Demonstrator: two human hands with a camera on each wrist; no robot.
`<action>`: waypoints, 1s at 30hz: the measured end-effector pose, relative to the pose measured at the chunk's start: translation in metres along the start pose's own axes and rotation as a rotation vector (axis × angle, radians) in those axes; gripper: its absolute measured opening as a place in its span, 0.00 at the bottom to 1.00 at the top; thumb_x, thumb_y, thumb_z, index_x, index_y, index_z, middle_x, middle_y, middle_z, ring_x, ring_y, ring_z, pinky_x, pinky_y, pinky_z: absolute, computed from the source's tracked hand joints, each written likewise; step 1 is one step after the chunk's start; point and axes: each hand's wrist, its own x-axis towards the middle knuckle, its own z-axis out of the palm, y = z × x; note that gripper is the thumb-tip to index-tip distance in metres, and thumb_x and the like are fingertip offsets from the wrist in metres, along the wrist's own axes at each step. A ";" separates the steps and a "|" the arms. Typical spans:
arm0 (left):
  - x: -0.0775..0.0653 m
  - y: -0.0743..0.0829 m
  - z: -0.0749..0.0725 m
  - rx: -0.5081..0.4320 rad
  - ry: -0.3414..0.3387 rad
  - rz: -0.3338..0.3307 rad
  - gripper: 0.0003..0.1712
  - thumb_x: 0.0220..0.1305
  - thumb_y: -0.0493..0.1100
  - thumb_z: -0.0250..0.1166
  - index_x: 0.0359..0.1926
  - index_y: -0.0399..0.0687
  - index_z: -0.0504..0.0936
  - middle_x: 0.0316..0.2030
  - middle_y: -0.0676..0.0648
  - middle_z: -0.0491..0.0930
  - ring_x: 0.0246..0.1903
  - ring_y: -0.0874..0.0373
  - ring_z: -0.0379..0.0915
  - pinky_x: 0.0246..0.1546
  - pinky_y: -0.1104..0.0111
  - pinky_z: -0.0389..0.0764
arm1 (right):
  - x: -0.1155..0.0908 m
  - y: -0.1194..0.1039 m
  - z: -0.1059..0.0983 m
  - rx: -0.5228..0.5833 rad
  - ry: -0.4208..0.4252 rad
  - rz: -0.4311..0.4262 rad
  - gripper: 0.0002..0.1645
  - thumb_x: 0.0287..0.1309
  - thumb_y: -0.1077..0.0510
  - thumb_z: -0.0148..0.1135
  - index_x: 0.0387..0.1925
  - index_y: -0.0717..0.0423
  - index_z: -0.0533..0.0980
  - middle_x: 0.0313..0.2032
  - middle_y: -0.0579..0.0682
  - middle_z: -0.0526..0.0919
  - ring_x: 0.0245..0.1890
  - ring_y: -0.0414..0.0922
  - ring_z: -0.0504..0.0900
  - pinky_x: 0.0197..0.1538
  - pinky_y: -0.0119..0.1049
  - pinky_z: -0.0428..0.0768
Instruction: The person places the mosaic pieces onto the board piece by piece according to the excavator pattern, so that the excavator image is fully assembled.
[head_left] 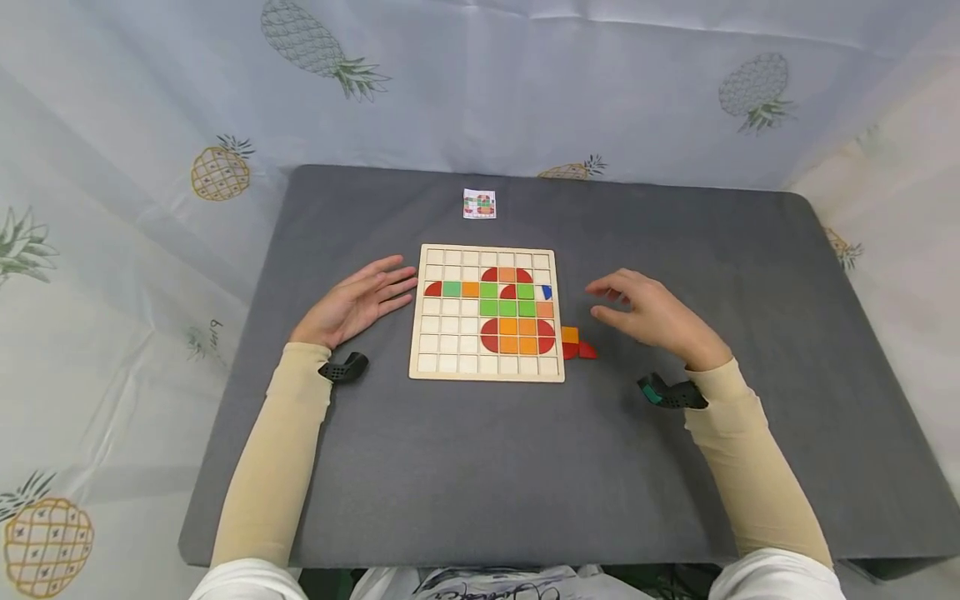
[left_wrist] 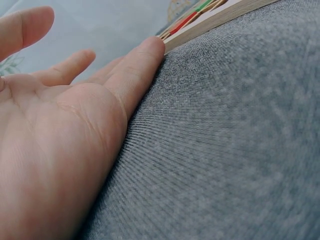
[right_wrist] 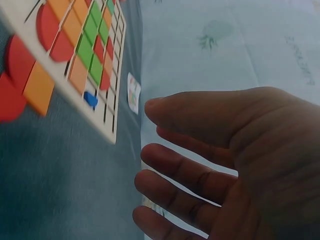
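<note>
A wooden grid board (head_left: pixel 437 346) lies flat on the table, partly filled with red rounded pieces, orange squares and green squares (head_left: pixel 488 307). One small blue piece (head_left: pixel 547 292) sits in a cell by its right edge. My left hand (head_left: pixel 356 304) rests on its side at the board's left, palm facing inward, fingers extended; in the left wrist view a fingertip meets the board's wooden edge (left_wrist: pixel 200 31). To the right of the board my right hand (head_left: pixel 648 310) hovers with fingers loosely bent; the right wrist view shows nothing between thumb (right_wrist: pixel 195 112) and fingers.
Beside the board's lower right edge lie loose pieces: an orange square (head_left: pixel 570 335) and red rounded pieces (head_left: pixel 587 350). A small printed card (head_left: pixel 479 204) with a coloured grid pattern lies beyond the board. The grey table (head_left: pixel 480 467) meets a pineapple-patterned curtain (head_left: pixel 480 92) at the back.
</note>
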 end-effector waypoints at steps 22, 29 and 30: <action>-0.001 0.001 0.002 0.008 -0.003 0.001 0.37 0.82 0.42 0.46 0.82 0.46 0.39 0.81 0.36 0.40 0.81 0.42 0.38 0.76 0.60 0.63 | -0.042 0.058 0.006 -0.088 -0.065 0.109 0.32 0.69 0.57 0.61 0.69 0.67 0.67 0.68 0.71 0.69 0.69 0.68 0.65 0.68 0.66 0.65; -0.002 0.001 0.003 0.002 0.000 0.003 0.37 0.82 0.42 0.45 0.82 0.45 0.39 0.81 0.36 0.39 0.81 0.41 0.38 0.75 0.61 0.65 | -0.046 0.066 0.020 -0.152 0.015 0.087 0.30 0.66 0.64 0.62 0.68 0.67 0.69 0.67 0.69 0.70 0.67 0.69 0.66 0.67 0.66 0.66; -0.002 0.001 0.003 0.002 -0.002 0.002 0.37 0.82 0.42 0.45 0.82 0.45 0.39 0.81 0.36 0.39 0.81 0.41 0.37 0.75 0.61 0.65 | -0.047 0.066 0.023 -0.168 0.036 0.091 0.29 0.66 0.65 0.62 0.67 0.67 0.70 0.66 0.69 0.70 0.66 0.69 0.66 0.66 0.66 0.67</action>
